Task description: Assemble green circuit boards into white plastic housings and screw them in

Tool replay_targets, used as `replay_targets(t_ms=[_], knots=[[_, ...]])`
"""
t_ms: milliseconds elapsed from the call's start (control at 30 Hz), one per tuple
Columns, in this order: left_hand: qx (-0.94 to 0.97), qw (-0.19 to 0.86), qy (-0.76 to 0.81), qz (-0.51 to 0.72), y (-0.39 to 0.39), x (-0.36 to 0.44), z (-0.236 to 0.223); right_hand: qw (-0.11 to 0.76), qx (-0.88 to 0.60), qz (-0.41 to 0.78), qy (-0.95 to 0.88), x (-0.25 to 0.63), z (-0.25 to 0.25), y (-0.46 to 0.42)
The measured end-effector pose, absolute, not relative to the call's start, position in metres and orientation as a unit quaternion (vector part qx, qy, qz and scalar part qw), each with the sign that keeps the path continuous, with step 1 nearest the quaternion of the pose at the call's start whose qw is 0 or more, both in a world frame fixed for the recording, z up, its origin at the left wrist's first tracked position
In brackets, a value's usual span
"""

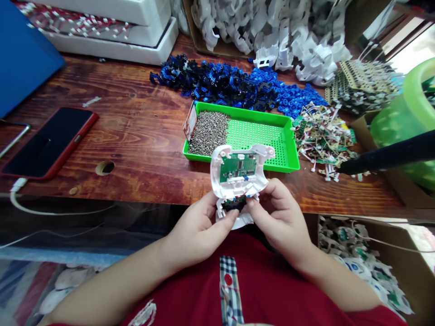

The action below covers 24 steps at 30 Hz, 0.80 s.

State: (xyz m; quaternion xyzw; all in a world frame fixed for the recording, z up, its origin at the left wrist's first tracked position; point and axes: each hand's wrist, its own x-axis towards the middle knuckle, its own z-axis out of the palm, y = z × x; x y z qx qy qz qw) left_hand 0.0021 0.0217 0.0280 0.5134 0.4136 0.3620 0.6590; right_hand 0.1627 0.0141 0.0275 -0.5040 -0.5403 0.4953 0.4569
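Just past the table's front edge, a white plastic housing is held up between both my hands. Its upper part stands tilted toward me and carries a green circuit board with small white connectors. Below it hangs a second white shell part with dark pieces inside, partly covered by my fingers. My left hand grips the left side, thumb across the lower part. My right hand pinches the right side near where the two parts meet. Whatever lies under the fingertips is hidden.
Behind the housing, a green tray holds small metal screws. Blue and black plastic parts, white shells and wired boards lie beyond. A phone rests left; a dark rod juts in from the right.
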Motion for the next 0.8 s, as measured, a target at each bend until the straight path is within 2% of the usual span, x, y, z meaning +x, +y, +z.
replay_targets(t_ms=[100,400,600,800], knots=[[0.503,0.668,0.419,0.354,0.0231,0.0005,0.0313,0.468,-0.494,0.501,-0.534,0.1644,0.0273,0.0140],[0.484,0.685,0.400,0.369,0.0225,0.0005,0.0289,0.404,-0.477,0.554,-0.550,0.1712,0.0356,0.0129],[0.581,0.628,0.395,0.334,0.0236,0.0002,0.0291,0.421,-0.489,0.534,-0.546,0.1684,0.0337,0.0112],[0.589,0.610,0.397,0.351,0.0218,-0.0008,0.0250,0.442,-0.493,0.519,-0.541,0.1647,0.0293,0.0098]])
